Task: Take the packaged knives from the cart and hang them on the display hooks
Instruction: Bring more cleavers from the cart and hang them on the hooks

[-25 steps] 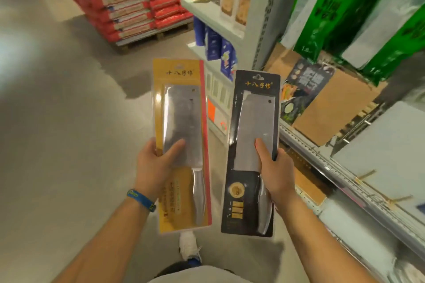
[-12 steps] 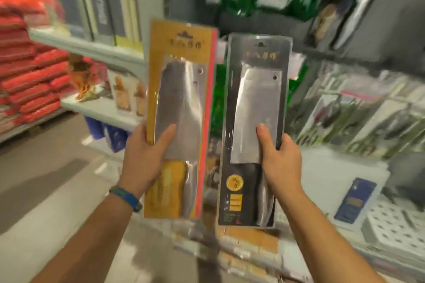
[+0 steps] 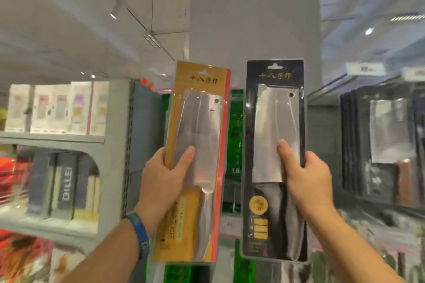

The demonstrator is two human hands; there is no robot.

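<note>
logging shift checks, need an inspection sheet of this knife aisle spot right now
surface: nothing seen
job's things: yellow knife pack and black knife pack, both upright, side by side, apart; hooks not made out
clutter: nothing seen
grips: left grip holds the yellow knife pack; right grip holds the black knife pack
cables: nothing seen
surroundings: hung knife packs at right, boxed goods on shelf at left, grey pillar behind; blurred

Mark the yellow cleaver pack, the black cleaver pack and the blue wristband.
yellow cleaver pack (image 3: 204, 140), head view, on the blade under the plastic
black cleaver pack (image 3: 266, 145), head view, on the blade's left half
blue wristband (image 3: 139, 232), head view, on the band's middle
</note>
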